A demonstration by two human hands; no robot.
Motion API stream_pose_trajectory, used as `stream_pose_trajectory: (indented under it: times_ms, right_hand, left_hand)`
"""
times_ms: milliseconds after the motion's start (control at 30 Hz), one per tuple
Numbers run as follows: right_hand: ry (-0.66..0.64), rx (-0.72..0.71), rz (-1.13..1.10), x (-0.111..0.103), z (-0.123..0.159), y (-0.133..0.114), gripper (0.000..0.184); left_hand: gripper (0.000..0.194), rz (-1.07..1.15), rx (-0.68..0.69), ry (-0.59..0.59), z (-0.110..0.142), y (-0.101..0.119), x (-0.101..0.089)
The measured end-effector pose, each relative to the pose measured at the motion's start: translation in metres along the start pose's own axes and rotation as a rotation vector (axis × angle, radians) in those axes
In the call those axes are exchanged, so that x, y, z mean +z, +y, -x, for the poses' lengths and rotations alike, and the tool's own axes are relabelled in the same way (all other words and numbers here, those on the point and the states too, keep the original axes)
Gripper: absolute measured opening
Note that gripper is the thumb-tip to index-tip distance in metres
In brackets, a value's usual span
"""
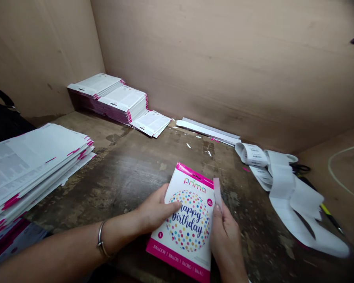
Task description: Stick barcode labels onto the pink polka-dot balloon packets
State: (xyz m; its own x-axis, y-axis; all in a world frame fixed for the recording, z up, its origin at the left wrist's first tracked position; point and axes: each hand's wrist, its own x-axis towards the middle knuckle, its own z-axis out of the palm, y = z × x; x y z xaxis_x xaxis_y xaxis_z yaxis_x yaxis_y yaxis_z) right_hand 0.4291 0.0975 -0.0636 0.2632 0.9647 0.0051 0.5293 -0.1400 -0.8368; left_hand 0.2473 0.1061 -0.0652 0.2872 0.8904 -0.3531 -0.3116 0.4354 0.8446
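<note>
- The left hand [155,208], with a thin silver bangle [102,243] on its wrist, lies flat and open on a white rectangular foil-balloon packet with magenta bands [190,232], its fingers spread over the printed "Happy Birthday" circle of coloured dots, with no closed grip.
- The packet lies at lower centre of the frame on a worn, stained dark wooden workbench [129,184], tilted slightly, its magenta top edge pointing to the upper left.
- The right hand [225,239] makes a narrow pinch on a thin pale pink strip [217,192], which stands upright just beside the packet's right edge; whether this hand also grips the packet, I cannot tell.
- At left, a tall stack of white magenta-edged packets [32,169] lies on the bench, well apart from the hands.
- At upper left, 3 smaller white stacks [120,102] sit against the tan plywood wall [224,59].
- At right, a curling white strip of barcode labels [253,154] lies over black-handled scissors [301,169].
- Long white paper strips [208,131] lie along the back edge.
</note>
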Motion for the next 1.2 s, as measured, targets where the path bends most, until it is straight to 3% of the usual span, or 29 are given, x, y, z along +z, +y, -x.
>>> stream_pose_trajectory:
  times_ms: [100,267,467,600,733,800,867,1000,1100,1200]
  right_hand:
    - [-0.024,0.052,0.013,0.002,0.001,0.002,0.058]
    - [0.032,-0.114,0.174,0.008,0.004,0.009,0.056]
    - [0.095,0.011,0.220,-0.019,-0.022,0.003,0.052]
    - [-0.067,0.052,0.084,-0.026,-0.035,-0.006,0.051]
    - [-0.038,0.018,0.204,-0.017,-0.033,-0.013,0.054]
    - [-0.085,0.007,0.277,-0.017,-0.033,-0.013,0.057]
    - [-0.108,-0.019,0.313,-0.024,-0.034,-0.011,0.059]
    - [0.018,-0.111,0.244,-0.048,-0.033,-0.015,0.060]
    - [-0.188,-0.131,0.019,-0.056,-0.023,-0.024,0.053]
    - [-0.427,-0.066,-0.066,-0.050,-0.012,-0.031,0.047]
  left_hand:
    - [0.043,-0.033,0.011,0.016,-0.002,-0.004,0.002]
    - [0.042,-0.085,-0.017,0.065,-0.004,-0.004,0.002]
    - [0.044,-0.007,0.007,-0.034,0.001,-0.001,0.002]
    - [0.046,-0.027,0.005,-0.069,0.003,-0.003,0.004]
    - [0.049,-0.067,0.024,-0.048,0.000,-0.004,0.001]
    - [0.050,-0.078,0.025,-0.038,-0.001,-0.004,0.000]
    - [0.051,-0.050,0.004,-0.053,-0.001,-0.003,-0.001]
    - [0.052,-0.059,-0.046,-0.029,0.000,-0.002,-0.002]
    - [0.048,-0.090,-0.067,0.007,0.000,0.000,-0.002]
    - [0.048,0.040,-0.091,0.022,-0.002,0.004,0.000]
